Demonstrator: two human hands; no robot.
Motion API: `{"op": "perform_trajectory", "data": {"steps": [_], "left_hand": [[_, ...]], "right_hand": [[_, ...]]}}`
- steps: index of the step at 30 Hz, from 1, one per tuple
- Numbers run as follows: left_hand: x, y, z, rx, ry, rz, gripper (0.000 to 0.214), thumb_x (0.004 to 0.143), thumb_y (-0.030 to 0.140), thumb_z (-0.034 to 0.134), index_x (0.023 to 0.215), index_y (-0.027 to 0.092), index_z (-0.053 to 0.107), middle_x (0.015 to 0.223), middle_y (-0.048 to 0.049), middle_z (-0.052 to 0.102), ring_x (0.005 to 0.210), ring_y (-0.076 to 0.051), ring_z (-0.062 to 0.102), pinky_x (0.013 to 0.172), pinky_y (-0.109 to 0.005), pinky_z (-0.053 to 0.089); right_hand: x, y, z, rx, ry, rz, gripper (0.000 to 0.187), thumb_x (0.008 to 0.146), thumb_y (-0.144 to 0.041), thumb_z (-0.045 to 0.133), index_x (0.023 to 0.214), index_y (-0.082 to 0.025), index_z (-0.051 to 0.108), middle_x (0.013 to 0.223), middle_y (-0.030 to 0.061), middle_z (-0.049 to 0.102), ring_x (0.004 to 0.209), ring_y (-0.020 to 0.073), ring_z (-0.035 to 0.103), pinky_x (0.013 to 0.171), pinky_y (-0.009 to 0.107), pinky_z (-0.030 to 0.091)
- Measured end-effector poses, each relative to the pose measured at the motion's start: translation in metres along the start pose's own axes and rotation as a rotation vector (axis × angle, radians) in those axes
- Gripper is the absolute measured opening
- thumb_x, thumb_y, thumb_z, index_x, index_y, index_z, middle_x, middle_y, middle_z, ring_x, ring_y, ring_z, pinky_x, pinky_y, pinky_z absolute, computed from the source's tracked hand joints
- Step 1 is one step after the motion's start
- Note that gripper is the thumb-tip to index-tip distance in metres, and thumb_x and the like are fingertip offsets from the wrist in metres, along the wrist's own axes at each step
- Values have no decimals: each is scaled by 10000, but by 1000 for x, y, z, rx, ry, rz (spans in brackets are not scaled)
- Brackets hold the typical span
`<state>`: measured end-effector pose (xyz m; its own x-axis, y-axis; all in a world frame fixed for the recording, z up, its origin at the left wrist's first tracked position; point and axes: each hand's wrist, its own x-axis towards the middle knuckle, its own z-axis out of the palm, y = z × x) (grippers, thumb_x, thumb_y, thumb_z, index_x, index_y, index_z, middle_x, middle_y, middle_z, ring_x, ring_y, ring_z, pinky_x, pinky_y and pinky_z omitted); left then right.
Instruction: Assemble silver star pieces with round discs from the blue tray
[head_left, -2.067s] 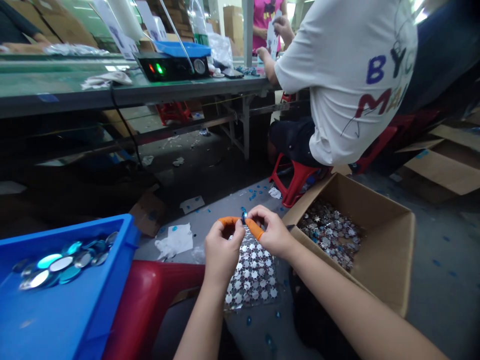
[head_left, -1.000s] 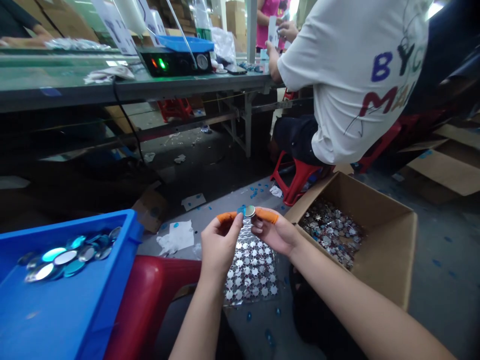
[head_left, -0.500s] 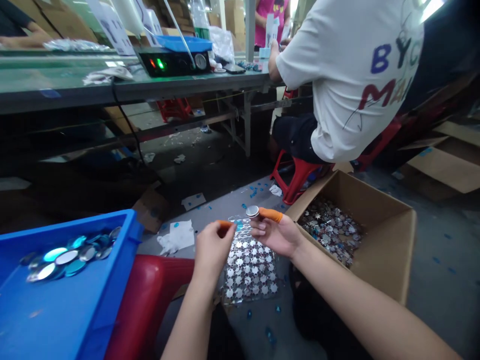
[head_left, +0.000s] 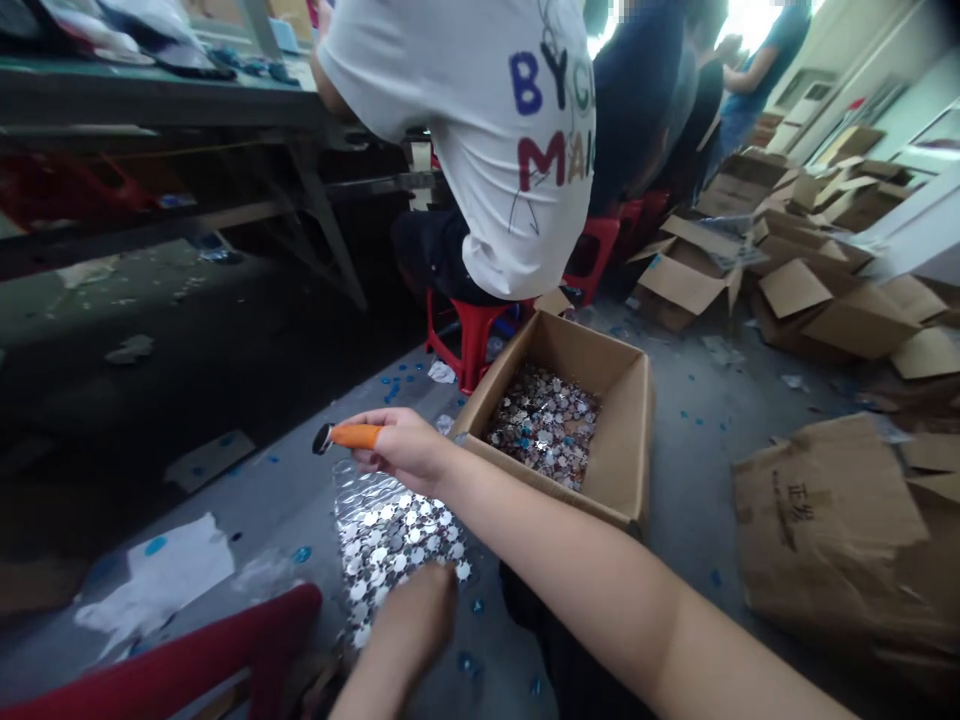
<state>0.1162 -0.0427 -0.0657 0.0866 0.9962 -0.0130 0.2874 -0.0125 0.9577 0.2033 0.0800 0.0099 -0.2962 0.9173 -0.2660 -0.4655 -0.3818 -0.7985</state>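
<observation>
My right hand (head_left: 401,448), with an orange finger cot on it, pinches a small round disc (head_left: 322,438) at the fingertips; the disc is tilted, with its dark face and pale rim showing. Below that hand lies a clear plastic sheet (head_left: 358,482) covered with rows of shiny silver star-shaped pieces (head_left: 409,530). My left hand (head_left: 424,605) is lower, over the near end of the sheet. Its fingers are turned away and blurred, so I cannot make out whether they hold anything.
An open cardboard box (head_left: 619,440) with many small silver pieces stands right of the sheet. Ahead, a person in a white shirt (head_left: 480,150) sits on a red stool (head_left: 471,340). A red seat (head_left: 247,640) is at lower left; cartons (head_left: 825,520) stand at right.
The view has swung right, and the blue tray of discs is out of sight. My left hand has moved away from the disc, down towards me. The right hand still holds the disc, now tilted.
</observation>
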Motion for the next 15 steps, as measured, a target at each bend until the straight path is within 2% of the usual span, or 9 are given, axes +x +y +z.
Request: {"op": "perform_trajectory", "data": {"steps": [1, 2, 4, 6, 9, 11, 15], "left_hand": [[12, 0, -10, 62, -54, -45, 261, 635, 455, 832, 688, 237, 700, 575, -24, 613, 556, -265, 641, 491, -323, 465], [24, 2, -22, 100, -55, -74, 275, 645, 462, 817, 769, 232, 731, 675, -51, 686, 632, -277, 673, 552, -341, 507], [42, 11, -45, 74, 43, -101, 413, 718, 485, 776, 1016, 203, 736, 951, -101, 753, 872, -294, 712, 740, -379, 571], [52, 24, -60, -63, 166, -68, 537, 756, 469, 781, 1185, 164, 677, 1144, -132, 724, 1057, -288, 686, 920, -407, 559], [54, 36, -65, -178, 191, 24, 611, 753, 422, 826, 1271, 157, 638, 1255, -146, 681, 1136, -281, 661, 1032, -427, 520], [54, 38, -63, -130, 162, 49, 603, 768, 418, 825, 1290, 179, 639, 1281, -139, 668, 1150, -282, 658, 1052, -435, 513], [54, 41, -64, -16, 162, 43, 539, 768, 455, 815, 1215, 179, 695, 1217, -128, 700, 1133, -295, 667, 1066, -453, 507]], "right_hand": [[1, -2, -4, -89, 38, -34, 183, 676, -215, 829, 798, -166, 702, 630, -24, 566, 558, 88, 440, 514, 220, 335], [0, -4, -7, -186, 74, -75, 176, 677, -206, 826, 794, -164, 702, 664, -16, 598, 584, 90, 474, 536, 218, 366], [-3, -8, -13, -382, 118, -152, 152, 684, -187, 809, 781, -157, 696, 715, -7, 640, 639, 97, 531, 586, 214, 412], [-8, -10, -18, -541, 96, -164, 105, 709, -184, 771, 768, -147, 692, 701, -7, 643, 636, 100, 542, 581, 209, 416], [-16, -13, -22, -717, -29, -54, 75, 730, -194, 732, 777, -142, 706, 660, -2, 635, 585, 104, 523, 513, 209, 385], [-20, -17, -24, -790, -91, 7, 80, 718, -192, 730, 781, -146, 713, 659, 6, 643, 566, 109, 515, 490, 215, 380], [-25, -28, -22, -837, -123, 70, 62, 712, -211, 706, 748, -160, 709, 652, 0, 633, 560, 108, 520, 471, 204, 379]]}}
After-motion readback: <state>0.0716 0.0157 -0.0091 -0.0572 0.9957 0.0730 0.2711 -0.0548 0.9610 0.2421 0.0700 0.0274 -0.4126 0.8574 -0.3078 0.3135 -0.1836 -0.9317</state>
